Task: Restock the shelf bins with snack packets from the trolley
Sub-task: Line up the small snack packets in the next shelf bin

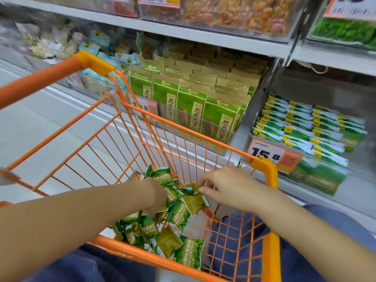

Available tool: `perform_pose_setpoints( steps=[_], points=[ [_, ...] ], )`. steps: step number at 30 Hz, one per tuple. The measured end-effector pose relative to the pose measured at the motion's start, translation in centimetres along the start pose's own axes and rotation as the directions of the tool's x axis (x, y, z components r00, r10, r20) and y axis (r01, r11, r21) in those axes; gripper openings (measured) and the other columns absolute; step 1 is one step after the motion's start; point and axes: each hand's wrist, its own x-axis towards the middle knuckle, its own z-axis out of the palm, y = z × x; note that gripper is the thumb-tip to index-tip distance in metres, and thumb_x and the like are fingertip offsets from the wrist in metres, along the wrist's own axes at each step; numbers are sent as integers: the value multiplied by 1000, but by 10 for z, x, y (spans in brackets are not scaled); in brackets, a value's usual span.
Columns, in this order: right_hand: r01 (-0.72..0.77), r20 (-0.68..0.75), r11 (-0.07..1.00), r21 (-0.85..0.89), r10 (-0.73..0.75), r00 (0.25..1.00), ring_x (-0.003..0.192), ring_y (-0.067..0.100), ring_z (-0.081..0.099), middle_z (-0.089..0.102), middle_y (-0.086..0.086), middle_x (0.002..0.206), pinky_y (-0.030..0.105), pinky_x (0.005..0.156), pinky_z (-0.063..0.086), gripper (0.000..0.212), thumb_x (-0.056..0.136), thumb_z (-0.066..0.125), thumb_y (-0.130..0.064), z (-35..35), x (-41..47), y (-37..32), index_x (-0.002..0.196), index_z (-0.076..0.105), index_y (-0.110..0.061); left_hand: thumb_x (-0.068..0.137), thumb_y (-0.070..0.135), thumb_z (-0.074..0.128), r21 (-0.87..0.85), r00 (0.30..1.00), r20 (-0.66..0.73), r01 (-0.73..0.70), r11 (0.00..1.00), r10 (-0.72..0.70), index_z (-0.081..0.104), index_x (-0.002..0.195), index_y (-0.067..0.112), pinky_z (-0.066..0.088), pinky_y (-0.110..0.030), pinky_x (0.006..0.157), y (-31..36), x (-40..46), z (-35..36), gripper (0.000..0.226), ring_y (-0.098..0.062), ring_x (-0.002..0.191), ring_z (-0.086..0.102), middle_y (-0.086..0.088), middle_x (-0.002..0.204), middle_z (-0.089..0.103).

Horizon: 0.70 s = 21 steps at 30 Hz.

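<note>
Both grips down among green snack packets (179, 212) in orange trolley (270, 200).
Left grip (156, 197) buried, closure unclear; right grip (221, 186) pinching a packet edge.

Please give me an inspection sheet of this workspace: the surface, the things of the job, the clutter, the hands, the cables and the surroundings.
Surface: orange wire trolley, its basket holds the stock.
Job's things: green snack packets lie in a loose heap in the trolley; the shelf bin at right, behind a 15.8 price tag, already holds matching green packets.
Clutter: nothing seen.
Hands: left hand reaches down into the heap, fingers hidden among the packets; right hand pinches the edge of one packet.
Cables: nothing seen.
Surroundings: neighbouring bin of upright green and brown packs; bins of other snacks on the shelf above, blurred.
</note>
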Motion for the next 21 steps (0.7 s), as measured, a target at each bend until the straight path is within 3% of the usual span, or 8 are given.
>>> perform_pose_setpoints(
  steps=[2,6,8,10,12,15,18,21],
  points=[
    [-12,-14,1000,8,12,1000,96,17,61,68,-7,104,32,77,49,31,98,39,-45,-2,-1,2,113,60,-28,100,32,42,-111,1000,-15,-27,993,26,57,110,5,41,-30,62,0,-7,-9,33,-19,66,51,-6,84,54],
    [-71,-131,996,51,77,988,91,18,61,68,-5,99,33,71,49,44,98,30,-53,-4,-2,-1,112,61,-26,100,22,38,-421,986,-162,-97,902,31,58,81,1,44,-31,65,-36,-23,-17,34,-14,62,54,-15,90,68],
    [-97,-192,988,121,120,974,88,19,61,67,-4,92,32,67,45,46,98,27,-53,-6,-3,-1,110,60,-24,101,18,43,-652,965,-257,-206,730,43,45,68,6,49,-28,62,-55,-37,-22,35,-11,68,67,-8,74,59],
    [-99,-214,945,313,172,962,89,19,62,67,-3,90,35,72,47,53,94,24,-59,-11,-5,-1,105,60,-22,99,18,51,-789,929,-367,-342,511,55,51,71,6,52,-23,61,-66,-60,-36,31,-12,75,72,1,69,56],
    [-62,-154,767,639,207,966,92,13,64,68,-4,95,37,80,52,59,87,27,-66,-18,-6,-2,103,63,-22,95,20,59,-806,872,-486,-471,357,54,66,85,5,56,-23,65,-66,-82,-50,19,-14,76,73,6,73,68],
    [-25,-51,405,914,176,983,82,13,60,64,2,92,30,72,49,27,93,51,-46,-30,-12,-1,94,69,-25,90,20,64,-743,758,-651,-629,229,-30,69,93,2,57,-21,63,-52,-106,-73,19,-14,68,72,2,71,70],
    [37,-123,370,928,212,969,82,18,58,62,5,88,33,74,42,14,80,65,-39,-43,-31,11,85,74,-29,88,23,64,-648,629,-762,-745,158,-154,70,89,3,56,-20,61,-31,-118,-99,21,-11,61,69,0,66,71],
    [28,-221,422,906,418,881,72,16,56,61,6,77,29,66,43,29,76,74,-35,-57,-59,39,81,69,-8,90,54,53,-516,432,-839,-826,228,-332,71,94,12,57,-32,68,2,-108,-128,46,-15,72,68,-5,78,72]
  ],
)
